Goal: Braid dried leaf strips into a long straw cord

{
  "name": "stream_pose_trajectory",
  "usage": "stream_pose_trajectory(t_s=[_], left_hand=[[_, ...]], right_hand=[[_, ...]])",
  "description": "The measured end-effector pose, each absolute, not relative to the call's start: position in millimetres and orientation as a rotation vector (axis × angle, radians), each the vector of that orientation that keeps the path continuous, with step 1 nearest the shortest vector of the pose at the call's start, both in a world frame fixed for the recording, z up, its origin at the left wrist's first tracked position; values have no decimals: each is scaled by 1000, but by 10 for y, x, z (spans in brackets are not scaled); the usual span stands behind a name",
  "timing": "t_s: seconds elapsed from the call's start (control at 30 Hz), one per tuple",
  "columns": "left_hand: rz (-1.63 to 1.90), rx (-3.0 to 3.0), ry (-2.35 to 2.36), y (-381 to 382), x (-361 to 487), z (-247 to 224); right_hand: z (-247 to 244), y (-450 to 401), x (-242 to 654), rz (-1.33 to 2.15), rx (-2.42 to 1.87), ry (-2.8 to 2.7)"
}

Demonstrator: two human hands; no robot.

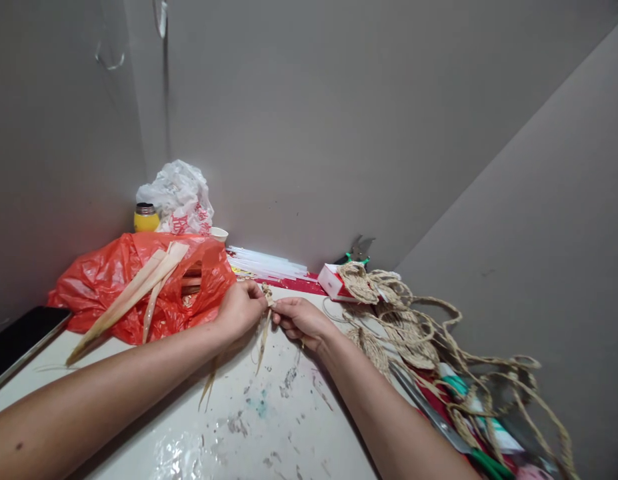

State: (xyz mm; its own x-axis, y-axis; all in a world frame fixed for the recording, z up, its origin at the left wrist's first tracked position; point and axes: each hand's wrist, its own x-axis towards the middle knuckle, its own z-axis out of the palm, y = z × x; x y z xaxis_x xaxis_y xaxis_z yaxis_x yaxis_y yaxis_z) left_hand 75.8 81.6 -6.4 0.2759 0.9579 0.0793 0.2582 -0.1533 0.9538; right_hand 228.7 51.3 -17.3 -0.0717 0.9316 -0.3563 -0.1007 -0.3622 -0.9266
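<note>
Over the middle of the white table, my left hand (240, 308) and my right hand (303, 322) meet, fingertips almost touching. Between them is a small knotted or braided piece of pale dried husk (267, 293), pinched from both sides. Its loose strip (263, 343) hangs down toward the tabletop. Both sets of fingers are closed, and they cover part of the piece. Left of my left hand, longer dried husk strips (133, 300) lie across a red plastic bag (101, 283). Some husk also shows through the bag's opening.
Braided rope (409, 327) is heaped at right, over green-handled scissors (433, 413) and tubes (456, 381). Translucent glue sticks (269, 262) and pruning shears (359, 252) lie by the wall. A phone (23, 340), yellow jar (146, 219), white bag (176, 190) and cup (219, 234) are leftward.
</note>
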Motion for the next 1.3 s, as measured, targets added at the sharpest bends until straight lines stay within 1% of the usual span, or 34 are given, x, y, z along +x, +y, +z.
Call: stream_pose_trajectory(t_s=[0.27, 0.53, 0.8, 1.13, 1.3], left_hand=[[880, 1797, 1323, 795, 821, -211], [867, 1787, 1249, 838, 833, -255], [790, 1740, 1173, 864, 804, -135], [540, 1488, 1057, 835, 750, 79], [446, 1435, 1043, 878, 741, 112]], right_hand=[[-137, 498, 2275, 1586, -1311, -945], [-106, 478, 2291, 1621, -1244, -955], [-105, 481, 2300, 1630, -1239, -962], [-113, 489, 2301, 1569, -1320, -987], [-95, 475, 2278, 1527, -1368, -1045]])
